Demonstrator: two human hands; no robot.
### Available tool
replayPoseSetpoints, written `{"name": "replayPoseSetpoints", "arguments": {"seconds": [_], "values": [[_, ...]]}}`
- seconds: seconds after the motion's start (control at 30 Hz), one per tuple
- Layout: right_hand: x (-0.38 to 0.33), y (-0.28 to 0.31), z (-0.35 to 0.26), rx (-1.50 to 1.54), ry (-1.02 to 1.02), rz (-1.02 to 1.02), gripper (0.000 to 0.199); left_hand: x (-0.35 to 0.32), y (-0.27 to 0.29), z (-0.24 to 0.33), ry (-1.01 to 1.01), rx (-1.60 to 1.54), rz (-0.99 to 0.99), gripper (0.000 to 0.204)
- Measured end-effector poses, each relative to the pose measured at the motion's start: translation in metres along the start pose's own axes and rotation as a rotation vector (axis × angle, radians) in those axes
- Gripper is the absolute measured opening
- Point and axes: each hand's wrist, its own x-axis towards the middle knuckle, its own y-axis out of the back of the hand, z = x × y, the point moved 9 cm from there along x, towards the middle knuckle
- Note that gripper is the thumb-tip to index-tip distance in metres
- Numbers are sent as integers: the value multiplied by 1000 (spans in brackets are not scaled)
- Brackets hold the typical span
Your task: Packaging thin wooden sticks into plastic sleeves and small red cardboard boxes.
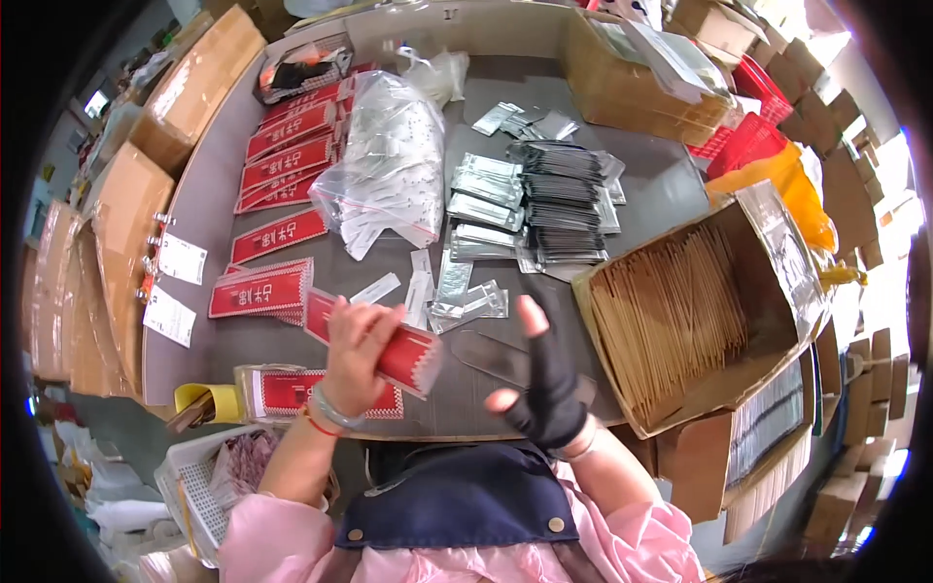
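My left hand (358, 352) is closed around a red printed paper sleeve (416, 358) with a zigzag-cut end, held just above the table's near part. My right hand (546, 384), in a black fingerless glove, is raised beside it with thumb and fingers apart and nothing visible in them. Between the hands, a dark, shiny elongated piece (489, 357) lies on the table. Farther off are loose silver packets (468, 309) and narrow white packets (418, 289). More red sleeves (260, 290) lie in overlapping piles to the left.
A clear bag of white packets (394, 146) lies mid-table. Right of it sit stacked silver packets (486, 185) and dark packets (564, 199). An open carton (607, 389) of thin tan pieces stands at right. A yellow ring (224, 401) is near the left front edge, above a white basket (190, 496).
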Motion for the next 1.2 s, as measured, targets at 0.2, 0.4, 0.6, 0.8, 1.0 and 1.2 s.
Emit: {"name": "replayPoseSetpoints", "arguments": {"seconds": [0.2,0.4,0.6,0.8,1.0,1.2], "values": [[-85,5,87,-733,-345,-454,86,-29,27,-89,122,46,264,59],[-109,-7,120,-793,-514,-590,69,-50,37,-127,94,341,40,73],[-81,-8,75,-596,-445,-398,57,-92,6,-140,484,92,-59,68],[-67,-35,62,-621,-342,-501,58,-116,-78,-59,627,111,-27,84],[-63,-54,59,-582,-240,-594,60,-139,-85,-73,730,10,86,96],[-79,-90,79,-456,-234,-638,58,-136,-87,-74,689,-15,100,99]]}}
